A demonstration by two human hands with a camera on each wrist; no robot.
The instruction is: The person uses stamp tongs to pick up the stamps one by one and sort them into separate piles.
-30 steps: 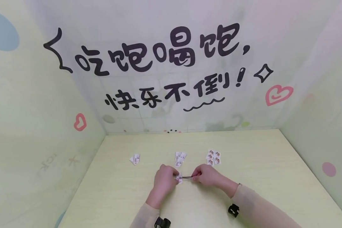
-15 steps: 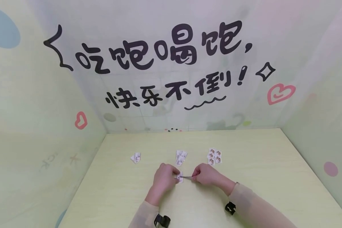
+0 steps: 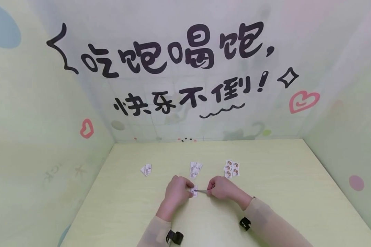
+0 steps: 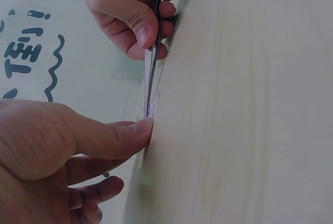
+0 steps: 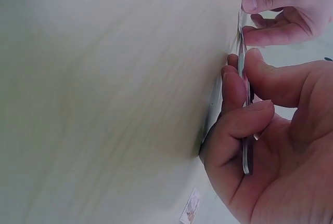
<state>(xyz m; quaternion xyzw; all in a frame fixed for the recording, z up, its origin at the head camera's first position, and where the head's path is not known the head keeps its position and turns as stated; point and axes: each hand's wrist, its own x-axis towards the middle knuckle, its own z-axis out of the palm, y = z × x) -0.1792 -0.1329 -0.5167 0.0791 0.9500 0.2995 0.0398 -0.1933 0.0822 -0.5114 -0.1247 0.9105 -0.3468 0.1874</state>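
A small white printed paper piece (image 3: 194, 190), like a sticker, lies near the middle of the table. My left hand (image 3: 177, 192) holds its left side, with thumb and forefinger a little apart on it. From the right, my right hand (image 3: 223, 188) grips a pair of metal tweezers (image 4: 152, 76) between thumb and curled fingers. The tweezers' tips overlap the piece, right at the left fingertips; in the left wrist view the left thumb partly hides them. In the right wrist view, the tweezers' rounded back end (image 5: 247, 168) shows beneath the right hand's fingers.
Behind the hands on the pale table (image 3: 275, 185) are three groups of similar pieces: a left pair (image 3: 147, 169), an overlapping middle group (image 3: 195, 169) and a right group (image 3: 232, 168) with brown pictures. Printed cloth walls (image 3: 185, 127) enclose the table's back and sides.
Both hands keep their hold on the paper piece and tweezers. The tweezers show broader and lighter now, as if turned slightly. The right forearm has shifted a little left.
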